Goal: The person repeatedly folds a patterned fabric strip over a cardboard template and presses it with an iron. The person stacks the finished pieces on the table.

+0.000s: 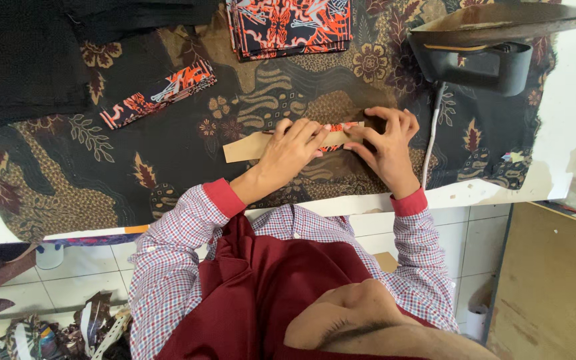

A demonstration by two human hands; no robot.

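A: The narrow strip of dark fabric printed in orange and red (333,137) lies near the front edge of the table, on the brown and black batik cloth (168,143) that covers it, and partly on a long tan cardboard strip (245,148). How do the hands sit on it?

B: The left hand (291,150) lies flat, fingers nearly straight and close together, pressing down on the cardboard and the printed strip. It grips nothing.

A: And the other?

B: The right hand (388,143) has its fingers curled, the tips pinching the strip's end. The two hands almost touch.

A: What lies around them?

B: A dark flat iron (481,63) stands just beyond the right hand. A second folded printed strip (158,93) lies well apart to the left, and a stack of the same print (291,27) at the far edge
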